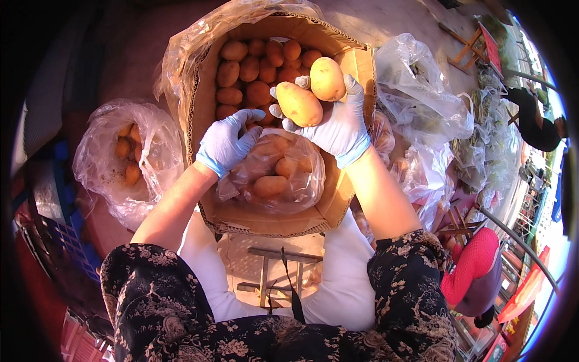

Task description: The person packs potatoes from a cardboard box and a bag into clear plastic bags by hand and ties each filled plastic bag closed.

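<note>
My gloved right hand (pixel 340 129) holds two yellow potatoes over the cardboard box. The rounder potato (pixel 327 78) sits against the thumb, and the longer potato (pixel 299 104) lies across the fingers. Inside the box, several potatoes (pixel 249 69) are piled at the far side in shadow. A clear plastic bag with potatoes in it (pixel 280 176) lies in the near part. My gloved left hand (pixel 231 141) hovers at the bag's upper left, thumb and forefinger apart with nothing visible between them. The cardboard box (pixel 271 225) stands between my knees, a plastic liner folded over its far rim.
An opened plastic bag with potatoes (pixel 129 154) stands left of the box. More filled plastic bags (pixel 420 90) crowd the right side. Below the box shows a wooden stool frame (pixel 280 271). A person in a pink sleeve (pixel 475 262) is at the right.
</note>
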{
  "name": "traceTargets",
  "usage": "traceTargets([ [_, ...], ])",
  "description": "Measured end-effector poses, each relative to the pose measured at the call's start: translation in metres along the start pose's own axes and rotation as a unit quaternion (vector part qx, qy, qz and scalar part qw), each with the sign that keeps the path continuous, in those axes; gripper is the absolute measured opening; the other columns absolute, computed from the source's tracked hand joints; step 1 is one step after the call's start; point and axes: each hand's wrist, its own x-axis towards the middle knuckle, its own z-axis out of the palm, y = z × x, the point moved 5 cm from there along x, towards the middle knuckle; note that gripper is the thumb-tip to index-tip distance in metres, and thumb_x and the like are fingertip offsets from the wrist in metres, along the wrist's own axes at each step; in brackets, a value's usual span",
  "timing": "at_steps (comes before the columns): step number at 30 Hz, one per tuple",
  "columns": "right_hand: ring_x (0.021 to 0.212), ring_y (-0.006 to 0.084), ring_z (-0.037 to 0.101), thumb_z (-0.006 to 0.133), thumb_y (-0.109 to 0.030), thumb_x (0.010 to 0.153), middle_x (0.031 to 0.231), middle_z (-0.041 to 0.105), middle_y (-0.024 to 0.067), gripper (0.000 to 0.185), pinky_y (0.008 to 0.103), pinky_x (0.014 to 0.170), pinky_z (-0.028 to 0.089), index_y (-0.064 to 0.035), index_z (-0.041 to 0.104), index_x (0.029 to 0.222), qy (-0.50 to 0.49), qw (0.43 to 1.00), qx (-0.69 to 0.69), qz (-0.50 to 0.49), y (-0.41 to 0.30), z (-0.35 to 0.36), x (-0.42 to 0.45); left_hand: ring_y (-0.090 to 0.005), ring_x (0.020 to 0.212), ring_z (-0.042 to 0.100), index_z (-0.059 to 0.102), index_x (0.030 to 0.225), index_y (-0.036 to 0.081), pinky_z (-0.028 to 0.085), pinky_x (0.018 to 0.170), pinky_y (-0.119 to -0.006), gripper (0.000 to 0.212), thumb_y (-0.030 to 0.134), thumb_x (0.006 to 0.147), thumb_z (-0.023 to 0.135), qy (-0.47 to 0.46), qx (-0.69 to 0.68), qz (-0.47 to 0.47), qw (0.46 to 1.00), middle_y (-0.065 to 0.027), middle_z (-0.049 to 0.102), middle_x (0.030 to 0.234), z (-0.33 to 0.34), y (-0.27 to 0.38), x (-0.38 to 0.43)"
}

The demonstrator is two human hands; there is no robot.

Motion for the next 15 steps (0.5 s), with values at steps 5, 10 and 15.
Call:
traceTargets([
  [5,0.105,0.0337,0.047,0.053,-0.052,0.075,0.108,0.050,0.0155,0.058,0.0537,0.089,0.040,-0.0037,0.048,0.107,0.170,0.973,-0.059,-0.142,0.015,0.002,0.006,-0.0203,0.052,0.055,0.039,0.129,0.009,0.047,0.055,-0.030,0.063,0.025,0.075,0.066,0.056,-0.066,0.054,0.995,-0.0068,0.053,0.059,-0.007,0.039,-0.004],
  [10,0.103,0.0264,0.048,0.052,-0.053,0.075,0.105,0.050,0.0105,0.059,0.0395,0.093,0.038,-0.0048,0.046,0.109,0.133,0.985,-0.059,-0.092,0.032,0.012,0.008,-0.0114,0.053,0.049,0.040,0.131,0.015,0.047,0.059,-0.026,0.065,0.015,0.071,0.065,0.066,-0.054,0.040,0.996,-0.0103,0.055,0.064,-0.008,0.042,0.003],
  [15,0.103,0.0260,0.048,0.055,-0.052,0.075,0.107,0.050,0.0098,0.060,0.0400,0.093,0.038,-0.0063,0.042,0.113,0.155,0.974,-0.113,-0.118,0.036,0.010,0.005,-0.0293,0.059,0.061,0.043,0.124,0.006,0.050,0.057,-0.036,0.060,0.031,0.072,0.060,0.040,0.027,0.055,0.997,-0.0172,0.059,0.066,-0.008,0.039,0.003],
])
